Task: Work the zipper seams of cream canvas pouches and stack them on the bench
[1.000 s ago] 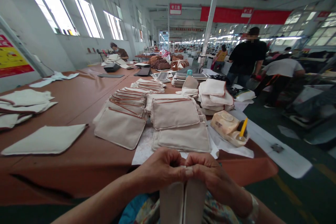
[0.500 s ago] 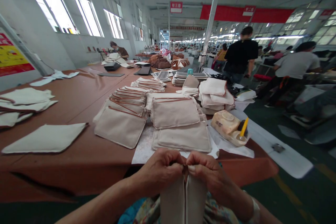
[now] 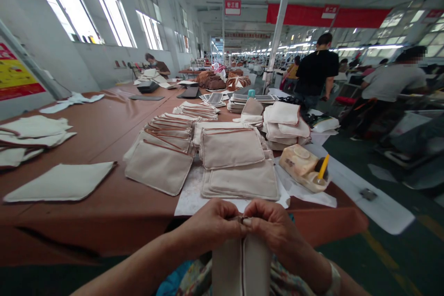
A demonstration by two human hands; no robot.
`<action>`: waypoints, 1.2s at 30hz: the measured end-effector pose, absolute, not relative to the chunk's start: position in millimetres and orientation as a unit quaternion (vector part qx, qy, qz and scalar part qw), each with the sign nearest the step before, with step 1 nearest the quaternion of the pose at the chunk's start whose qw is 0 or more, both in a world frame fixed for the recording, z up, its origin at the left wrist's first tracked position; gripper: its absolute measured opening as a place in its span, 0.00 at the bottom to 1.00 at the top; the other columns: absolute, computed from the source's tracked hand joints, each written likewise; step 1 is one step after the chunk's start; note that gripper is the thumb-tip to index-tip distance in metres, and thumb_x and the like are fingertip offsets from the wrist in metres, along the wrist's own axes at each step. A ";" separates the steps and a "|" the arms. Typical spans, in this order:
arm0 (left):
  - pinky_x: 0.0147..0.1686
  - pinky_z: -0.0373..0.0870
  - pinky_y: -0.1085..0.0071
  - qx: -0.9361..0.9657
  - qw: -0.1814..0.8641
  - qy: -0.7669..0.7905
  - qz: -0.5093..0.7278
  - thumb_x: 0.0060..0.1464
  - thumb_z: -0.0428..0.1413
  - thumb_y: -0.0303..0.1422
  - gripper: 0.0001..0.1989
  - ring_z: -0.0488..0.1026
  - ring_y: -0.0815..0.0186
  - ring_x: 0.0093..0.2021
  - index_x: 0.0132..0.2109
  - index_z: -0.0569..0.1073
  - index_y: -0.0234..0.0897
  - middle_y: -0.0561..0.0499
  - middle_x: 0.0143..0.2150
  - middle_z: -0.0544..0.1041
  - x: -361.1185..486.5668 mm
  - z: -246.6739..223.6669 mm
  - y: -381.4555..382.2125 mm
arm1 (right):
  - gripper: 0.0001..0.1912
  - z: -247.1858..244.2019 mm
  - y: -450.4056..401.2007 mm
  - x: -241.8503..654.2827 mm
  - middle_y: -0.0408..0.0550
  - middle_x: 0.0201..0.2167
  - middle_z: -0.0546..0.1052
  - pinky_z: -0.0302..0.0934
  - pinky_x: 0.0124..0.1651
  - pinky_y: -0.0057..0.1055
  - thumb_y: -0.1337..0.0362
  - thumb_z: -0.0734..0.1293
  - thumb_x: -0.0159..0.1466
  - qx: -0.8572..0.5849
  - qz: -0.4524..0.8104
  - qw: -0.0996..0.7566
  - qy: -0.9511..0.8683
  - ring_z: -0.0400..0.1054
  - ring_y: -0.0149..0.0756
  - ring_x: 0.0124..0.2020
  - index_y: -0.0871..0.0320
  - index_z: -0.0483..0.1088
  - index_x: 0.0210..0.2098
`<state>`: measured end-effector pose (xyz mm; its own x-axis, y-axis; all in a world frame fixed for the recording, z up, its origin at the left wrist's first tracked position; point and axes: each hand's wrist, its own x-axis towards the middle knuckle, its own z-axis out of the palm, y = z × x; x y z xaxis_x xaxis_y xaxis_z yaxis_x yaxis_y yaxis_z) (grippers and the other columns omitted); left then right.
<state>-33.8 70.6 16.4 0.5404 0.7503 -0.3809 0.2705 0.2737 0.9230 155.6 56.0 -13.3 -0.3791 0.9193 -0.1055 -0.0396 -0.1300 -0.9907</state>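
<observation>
A light beige fabric piece [image 3: 227,268] with a dark edge line down its middle hangs below both hands, in front of the table's near edge. My left hand [image 3: 215,223] pinches its top left of the line, thumb and forefinger closed. From the other side my right hand [image 3: 268,223] pinches the same top edge, its fingertips almost touching the left ones. Just beyond the hands lie a stack of beige pouches [image 3: 243,180] on white paper and a fanned row of similar brown-edged pouches [image 3: 159,164].
The brown table [image 3: 104,148] holds a single beige piece [image 3: 58,182] at left and a cut-open container [image 3: 301,166] with a yellow-handled tool at right. More folded pieces [image 3: 284,122] stand behind it. Several people are farther off.
The fingertips have shifted slightly at the fabric's top, and the brown gap between its two sides has narrowed. In the background, the people at right have moved a little.
</observation>
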 end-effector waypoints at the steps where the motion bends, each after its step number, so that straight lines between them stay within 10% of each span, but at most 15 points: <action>1: 0.22 0.43 0.73 0.547 0.683 0.446 0.188 0.46 0.64 0.44 0.19 0.48 0.73 0.23 0.27 0.64 0.36 0.59 0.22 0.57 -32.7 14.2 69.8 | 0.09 -13.9 55.7 155.4 0.40 0.24 0.67 0.49 0.29 0.26 0.61 0.70 0.60 -0.410 0.634 0.382 -0.534 0.55 0.29 0.27 0.61 0.70 0.31; 18: 0.25 0.53 0.76 0.430 0.754 0.416 0.272 0.38 0.57 0.25 0.00 0.59 0.73 0.24 0.23 0.73 0.31 0.54 0.22 0.69 -28.2 12.1 54.1 | 0.06 -19.6 42.3 167.0 0.44 0.30 0.68 0.57 0.33 0.29 0.68 0.62 0.68 -0.267 0.382 0.421 -0.778 0.62 0.33 0.29 0.56 0.71 0.40; 26: 0.20 0.49 0.76 0.391 0.794 0.389 0.258 0.44 0.66 0.39 0.16 0.56 0.75 0.19 0.25 0.70 0.32 0.55 0.20 0.66 -34.6 13.6 46.9 | 0.14 -18.7 38.5 177.6 0.50 0.31 0.71 0.56 0.33 0.34 0.71 0.60 0.66 -0.196 0.203 0.350 -0.893 0.64 0.39 0.31 0.56 0.68 0.51; 36: 0.24 0.51 0.76 0.667 0.608 0.368 0.222 0.58 0.57 0.45 0.20 0.54 0.73 0.25 0.29 0.70 0.31 0.56 0.25 0.62 -46.2 36.6 49.9 | 0.19 -9.3 31.7 176.8 0.44 0.28 0.67 0.55 0.30 0.28 0.51 0.54 0.74 -0.344 0.565 0.403 -0.633 0.59 0.33 0.28 0.58 0.68 0.41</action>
